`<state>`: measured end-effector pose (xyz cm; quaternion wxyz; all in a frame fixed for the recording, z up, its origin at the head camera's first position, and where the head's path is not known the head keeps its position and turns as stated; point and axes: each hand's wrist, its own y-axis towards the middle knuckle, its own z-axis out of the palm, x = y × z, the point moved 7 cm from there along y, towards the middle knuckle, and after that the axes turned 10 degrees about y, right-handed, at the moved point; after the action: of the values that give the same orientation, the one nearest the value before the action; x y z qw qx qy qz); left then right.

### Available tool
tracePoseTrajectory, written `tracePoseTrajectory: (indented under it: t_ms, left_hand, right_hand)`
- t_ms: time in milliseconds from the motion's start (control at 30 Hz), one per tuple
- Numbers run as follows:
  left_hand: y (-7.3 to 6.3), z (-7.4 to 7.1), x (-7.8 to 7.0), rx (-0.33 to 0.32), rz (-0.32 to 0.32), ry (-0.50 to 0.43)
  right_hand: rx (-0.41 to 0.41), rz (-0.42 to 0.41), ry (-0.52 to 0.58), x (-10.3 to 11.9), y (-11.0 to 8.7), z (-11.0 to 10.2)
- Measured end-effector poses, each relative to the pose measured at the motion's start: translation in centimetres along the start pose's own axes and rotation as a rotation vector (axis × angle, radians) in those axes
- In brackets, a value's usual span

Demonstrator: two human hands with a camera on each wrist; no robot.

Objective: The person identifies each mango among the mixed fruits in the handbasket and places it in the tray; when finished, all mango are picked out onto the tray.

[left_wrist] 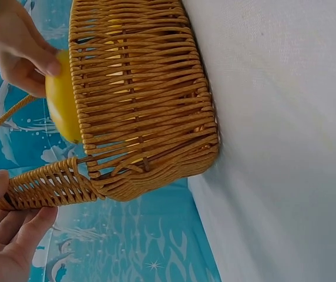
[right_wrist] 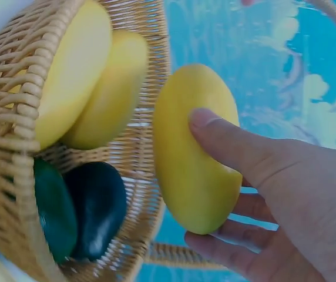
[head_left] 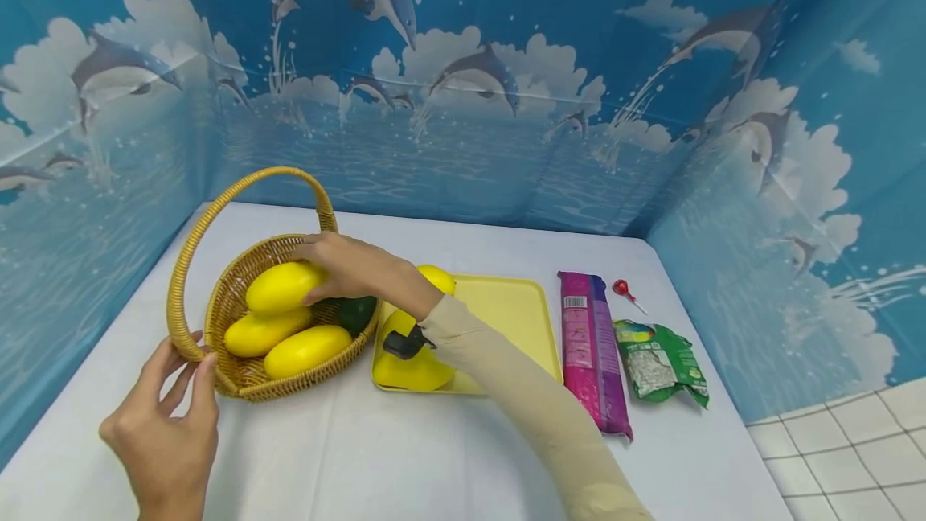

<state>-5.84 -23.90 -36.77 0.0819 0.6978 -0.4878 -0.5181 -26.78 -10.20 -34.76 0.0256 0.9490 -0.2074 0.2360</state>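
In the head view, a wicker basket (head_left: pixel 233 289) with a tall arched handle stands at the left of the table. My left hand (head_left: pixel 168 431) pinches the near base of that handle between thumb and fingers. Over the basket, my right hand (head_left: pixel 349 265) grips a yellow mango (head_left: pixel 278 288), thumb on one side and fingers on the other, as the right wrist view confirms. Two more mangoes (head_left: pixel 307 350) lie inside the basket. Beside them are two dark green oval fruits (right_wrist: pixel 96 207), whose kind I cannot tell.
Right of the basket lies a yellow tray (head_left: pixel 510 313) with yellow fruits (head_left: pixel 438 278) on its left part, partly hidden by my right arm. Farther right are a purple-pink packet (head_left: pixel 587 352), a green packet (head_left: pixel 660 367) and a red lollipop (head_left: pixel 622 289). Dolphin-print curtains (head_left: pixel 463 159) enclose the table.
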Motion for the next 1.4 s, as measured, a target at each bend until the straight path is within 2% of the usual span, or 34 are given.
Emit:
tracePoseTrajectory:
  t_ms: [167,267,433,567,800,933,1133,1400]
  left_hand:
    - [0.0,-0.1,0.1,0.003,0.004,0.0]
    - [0.0,-0.1,0.1,0.004,0.008,-0.002]
    - [-0.1,-0.3,0.0,-0.014,0.008,0.008]
    - [-0.2,-0.3,0.2,-0.032,-0.008,0.022]
    - [-0.3,-0.2,0.1,-0.031,-0.012,0.01]
    - [-0.4,-0.1,0.0,-0.016,-0.008,0.016]
    - [-0.4,-0.2,0.0,0.009,-0.002,0.043]
    - [-0.2,-0.2,-0.2,0.007,0.01,0.013]
  right_hand:
    - [-0.047,-0.002,0.052,-0.4,-3.4,-1.2]
    - [-0.104,-0.031,0.13,-1.0,-5.8,-1.9]
    - [-0.255,-0.103,0.264,-3.0,-10.3,-3.2]
    - [-0.378,-0.1,0.306,-5.0,-13.9,-4.0]
    - [-0.576,-0.015,0.3,-8.8,-20.2,-4.3]
    - [-0.651,0.05,0.272,-10.9,-23.2,-4.0]
    - [-0.711,0.159,0.269,-13.8,-26.0,-2.8]
    - [-0.717,0.263,0.254,-17.0,-28.0,-0.7]
